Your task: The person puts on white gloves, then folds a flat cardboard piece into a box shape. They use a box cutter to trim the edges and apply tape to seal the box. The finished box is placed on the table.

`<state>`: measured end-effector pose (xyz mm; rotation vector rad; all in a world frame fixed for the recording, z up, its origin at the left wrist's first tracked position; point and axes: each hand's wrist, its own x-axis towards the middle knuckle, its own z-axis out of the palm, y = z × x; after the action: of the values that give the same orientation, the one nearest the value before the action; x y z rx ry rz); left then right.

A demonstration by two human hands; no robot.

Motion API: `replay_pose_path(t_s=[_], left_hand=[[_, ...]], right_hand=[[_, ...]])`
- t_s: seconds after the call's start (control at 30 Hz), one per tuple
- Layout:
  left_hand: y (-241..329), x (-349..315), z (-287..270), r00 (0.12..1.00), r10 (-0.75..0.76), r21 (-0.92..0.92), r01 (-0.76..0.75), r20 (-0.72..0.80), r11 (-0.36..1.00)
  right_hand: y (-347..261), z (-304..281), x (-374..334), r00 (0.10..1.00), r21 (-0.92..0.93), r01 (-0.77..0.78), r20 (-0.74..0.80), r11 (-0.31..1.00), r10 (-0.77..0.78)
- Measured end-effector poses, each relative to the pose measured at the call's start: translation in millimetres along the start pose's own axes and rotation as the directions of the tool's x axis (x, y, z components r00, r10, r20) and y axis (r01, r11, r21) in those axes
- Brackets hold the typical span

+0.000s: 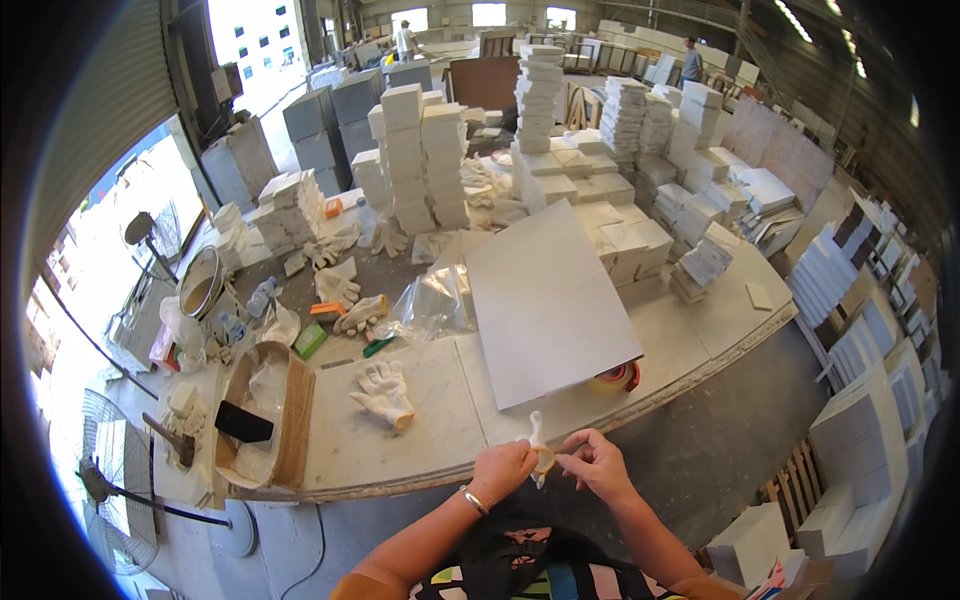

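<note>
Both hands meet at the near edge of a marble worktable (pixel 400 440). The left hand (pixel 500 470) pinches a small white-and-amber object (pixel 539 448), too small to identify; the right hand (pixel 597 463) grips its other side. Behind lie a large white slab (pixel 545 300), a clear plastic bag (pixel 435 300) and stacked white boxes (pixel 420 160).

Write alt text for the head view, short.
A person's left hand and right hand pinch a small white strip between them at the edge of a marble-topped table. Nearby lie white gloves and a large grey board.
</note>
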<state>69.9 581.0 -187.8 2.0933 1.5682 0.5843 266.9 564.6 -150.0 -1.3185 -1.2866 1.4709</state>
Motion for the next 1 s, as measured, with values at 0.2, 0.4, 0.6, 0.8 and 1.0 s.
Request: replay_pose_path(t_s=[0.2,0.4,0.6,0.8,1.0], left_hand=[[0.8,1.0,2.2,0.992,-0.11,-0.071,0.114,0.058,0.991],[11.2,-5.1,-6.7,0.989,-0.109,-0.061,0.115,0.097,0.991],[11.1,-22.9,-0.2,0.997,0.035,-0.069,-0.03,0.067,0.997],[11.6,-33.7,4.8,0.996,0.086,-0.064,-0.084,0.034,0.994],[16.0,-23.4,1.3,0.959,0.264,-0.076,-0.272,-0.105,0.959]], right_hand=[[-33.8,10.4,-2.1,0.95,-0.429,-0.078,0.241,0.9,0.197],[-22.6,15.5,9.5,0.764,-0.302,-0.313,0.483,0.901,0.427],[4.3,-0.4,27.1,0.735,0.547,-0.658,0.615,0.517,0.286],[46.0,12.1,24.5,0.864,0.776,-0.48,0.335,0.41,0.377],[47.7,17.0,12.0,0.941,0.584,-0.322,0.282,0.745,0.186]])
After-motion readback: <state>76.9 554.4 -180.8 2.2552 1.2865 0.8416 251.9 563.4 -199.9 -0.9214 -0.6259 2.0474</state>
